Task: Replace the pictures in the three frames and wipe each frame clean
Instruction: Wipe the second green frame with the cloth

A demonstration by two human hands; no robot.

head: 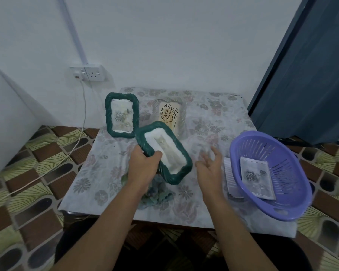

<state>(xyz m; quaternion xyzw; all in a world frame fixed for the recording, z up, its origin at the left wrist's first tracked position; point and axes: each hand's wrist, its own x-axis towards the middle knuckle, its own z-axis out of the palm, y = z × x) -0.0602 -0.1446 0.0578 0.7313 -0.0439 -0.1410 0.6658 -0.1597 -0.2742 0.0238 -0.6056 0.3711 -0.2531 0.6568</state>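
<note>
While round green frame [170, 153], left grip [143, 165]

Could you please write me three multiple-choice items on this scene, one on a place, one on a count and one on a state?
1. Where does the loose rose picture lie?
A. in the purple basket
B. on the floor
C. under the wall socket

2. How many frames have a green rim?
A. one
B. two
C. three

3. How is the right hand?
A. gripping the basket
B. pinching a picture
C. open, holding nothing

Answers:
1 A: the rose picture lies inside the purple basket.
2 B: only the standing green frame and the held green frame, gripped by the left hand, are green; the pale frame is not.
3 C: the right hand hovers over the table with fingers spread, touching nothing.
</note>
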